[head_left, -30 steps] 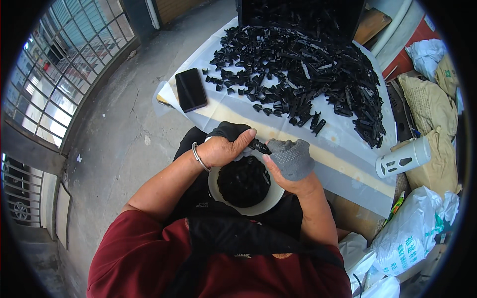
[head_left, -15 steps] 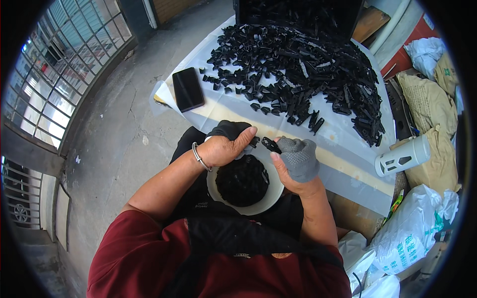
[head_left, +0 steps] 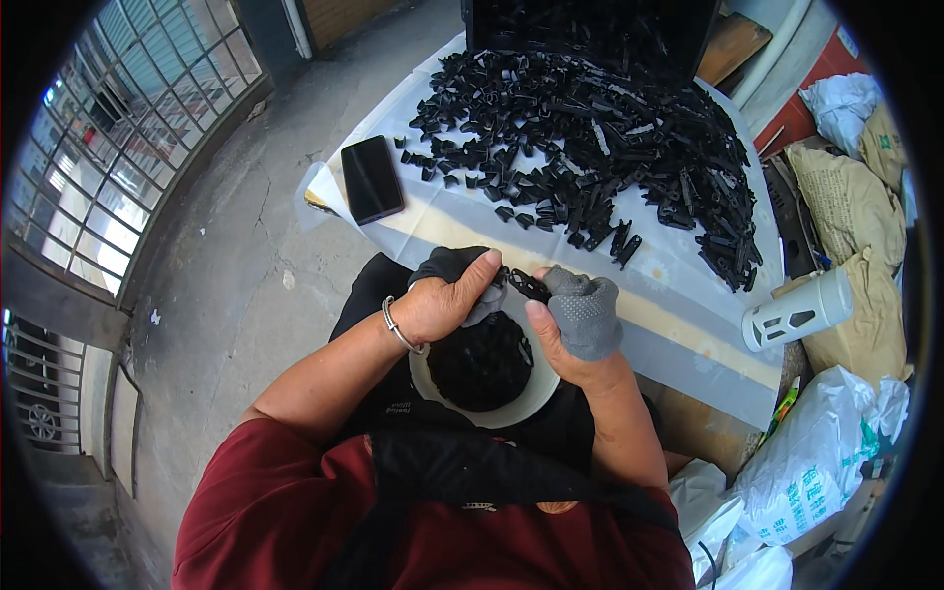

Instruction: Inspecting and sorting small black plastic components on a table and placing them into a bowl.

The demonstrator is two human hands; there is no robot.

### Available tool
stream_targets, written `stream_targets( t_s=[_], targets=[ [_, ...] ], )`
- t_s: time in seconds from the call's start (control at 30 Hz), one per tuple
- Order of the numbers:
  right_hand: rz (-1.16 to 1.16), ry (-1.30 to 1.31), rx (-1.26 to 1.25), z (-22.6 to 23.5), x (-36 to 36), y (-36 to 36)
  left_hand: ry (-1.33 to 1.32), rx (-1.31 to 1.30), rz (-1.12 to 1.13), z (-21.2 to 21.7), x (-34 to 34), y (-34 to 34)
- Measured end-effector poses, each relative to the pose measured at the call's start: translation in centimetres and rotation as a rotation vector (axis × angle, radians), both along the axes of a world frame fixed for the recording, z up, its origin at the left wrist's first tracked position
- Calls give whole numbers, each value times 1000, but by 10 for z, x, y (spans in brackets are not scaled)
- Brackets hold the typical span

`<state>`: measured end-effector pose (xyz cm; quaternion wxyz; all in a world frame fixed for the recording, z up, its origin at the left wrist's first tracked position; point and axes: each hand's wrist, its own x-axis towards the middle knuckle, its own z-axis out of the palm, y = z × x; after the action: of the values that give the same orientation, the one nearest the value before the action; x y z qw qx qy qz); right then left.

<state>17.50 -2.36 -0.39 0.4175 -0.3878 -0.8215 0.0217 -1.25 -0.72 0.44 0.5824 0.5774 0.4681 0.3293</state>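
Above a pale bowl (head_left: 547,391) on my lap, I hold two small black plastic pieces end to end. My left hand (head_left: 447,290), in a dark fingerless glove, pinches one small black piece (head_left: 504,276) that the fingers mostly hide. In the grip of my right hand (head_left: 582,315), which wears a grey dotted glove, is a longer slotted black plastic part (head_left: 531,286). Its left end reaches the left hand's piece; whether the two are joined I cannot tell. Black pieces (head_left: 479,369) fill much of the bowl.
A table under white sheeting (head_left: 688,339) carries a big spread of black plastic parts (head_left: 590,147) and a dark phone (head_left: 373,179). A black bin (head_left: 590,29) stands behind the spread. At the right are a white cylinder (head_left: 797,309), plastic bags (head_left: 811,457) and brown sacks (head_left: 851,197).
Both hands have shifted slightly left and down. The right hand's slotted part has come closer to the left hand's small piece. The table's contents look the same.
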Motion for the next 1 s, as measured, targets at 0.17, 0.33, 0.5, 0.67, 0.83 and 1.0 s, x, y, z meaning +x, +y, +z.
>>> stream_targets(
  t_s=[0.17, 0.33, 0.5, 0.67, 0.83, 1.0],
  targets=[
    [-13, -128, -24, -3, 2, -4, 58, 216, -1, -3, -2, -1],
    [-94, -227, 0, -3, 2, -8, 131, 305, -55, 8, -1, -2],
    [-114, -287, -124, -6, -2, -12, 232, 415, -63, 1, 8, -1],
    [-37, -155, -141, -21, -11, -9, 466, 553, -152, -10, 10, -1],
    [-32, -242, -336, -7, 17, 9, 862, 648, -233, -12, -12, 23],
    [-598, -471, -171, -12, 72, 54, 955, 813, 66, -34, 1, 77]
  ],
)
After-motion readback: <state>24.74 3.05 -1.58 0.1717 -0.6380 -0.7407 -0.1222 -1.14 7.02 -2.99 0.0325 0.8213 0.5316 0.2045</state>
